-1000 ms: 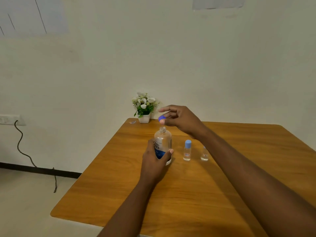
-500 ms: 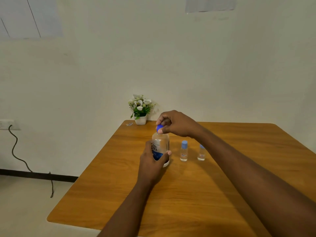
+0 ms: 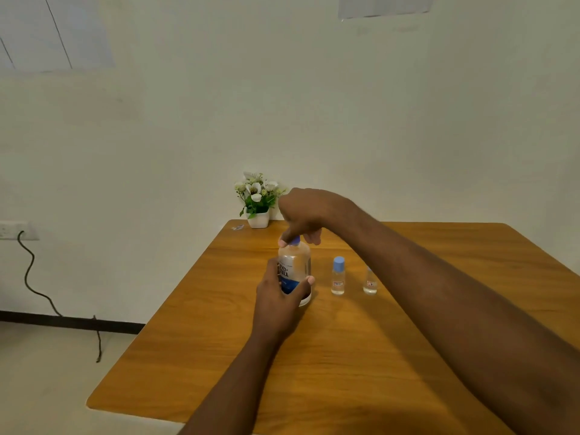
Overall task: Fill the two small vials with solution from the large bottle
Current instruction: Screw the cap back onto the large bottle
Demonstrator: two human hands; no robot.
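On the counter (image 3: 204,356) the left hand (image 3: 276,296) grips the upright large bottle (image 3: 295,262), the right hand (image 3: 307,211) pinches its blue cap (image 3: 295,240), and the capped near vial (image 3: 338,277) and far vial (image 3: 370,282) stand beside it, nothing pouring, their fill unclear.

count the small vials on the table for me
2. The blue-capped vial stands upright just right of the large bottle; the second vial stands further right, its top partly hidden behind the right forearm. None other shows, though that forearm could hide more.
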